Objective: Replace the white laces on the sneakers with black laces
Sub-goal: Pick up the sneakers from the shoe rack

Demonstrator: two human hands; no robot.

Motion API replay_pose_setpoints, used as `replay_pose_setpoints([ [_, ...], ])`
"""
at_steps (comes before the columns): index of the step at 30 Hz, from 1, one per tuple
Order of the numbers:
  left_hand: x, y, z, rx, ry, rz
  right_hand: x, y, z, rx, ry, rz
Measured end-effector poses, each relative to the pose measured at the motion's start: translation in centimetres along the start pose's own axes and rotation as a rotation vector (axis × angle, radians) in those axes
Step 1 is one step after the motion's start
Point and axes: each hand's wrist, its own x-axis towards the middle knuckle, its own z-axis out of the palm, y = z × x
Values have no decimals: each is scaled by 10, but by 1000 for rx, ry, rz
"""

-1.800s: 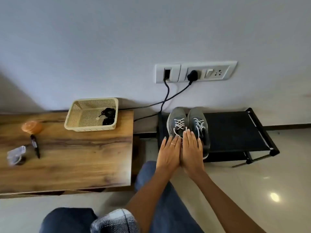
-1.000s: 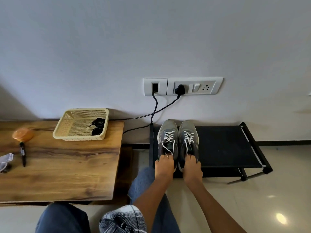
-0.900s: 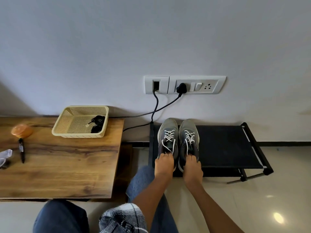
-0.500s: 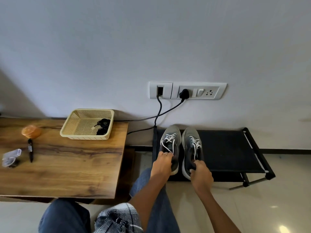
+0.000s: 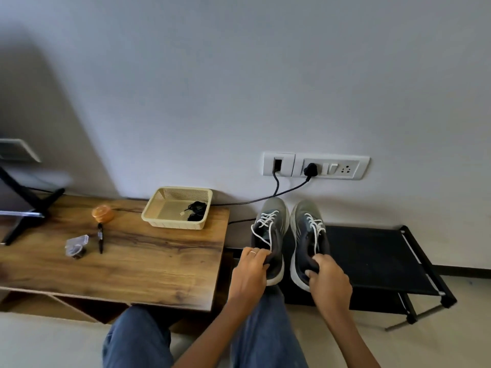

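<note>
Two grey sneakers with white laces are at the left end of a black shoe rack (image 5: 372,258). My left hand (image 5: 249,272) grips the heel of the left sneaker (image 5: 271,227). My right hand (image 5: 328,278) grips the heel of the right sneaker (image 5: 305,227). Both shoes are tipped with their toes up toward the wall and stand slightly apart. Black laces (image 5: 196,211) lie bundled in a cream plastic basket (image 5: 164,208) on the wooden table (image 5: 132,261) to the left.
On the table are an orange round object (image 5: 102,213), a black pen (image 5: 100,237), a clear wrapped item (image 5: 77,245) and a monitor stand (image 5: 24,216). Two black cables (image 5: 276,192) run from a wall socket panel (image 5: 316,166) down behind the shoes.
My flat hands moved down to the heels and took hold of them. Both sneakers have since lifted at the heels and pulled toward me, spreading apart. The camera view has shifted.
</note>
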Motion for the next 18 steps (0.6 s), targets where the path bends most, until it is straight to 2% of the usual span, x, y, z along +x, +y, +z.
replay_pose_setpoints([
  [5, -23, -26, -39, 6, 195, 59, -22, -43, 4, 49, 25, -140],
  [9, -47, -50, -76, 24, 297, 18, -40, -77, 19, 84, 16, -271],
  [18, -113, -119, -124, 19, 377, -330, -79, -145, 81, 100, -154, -541],
])
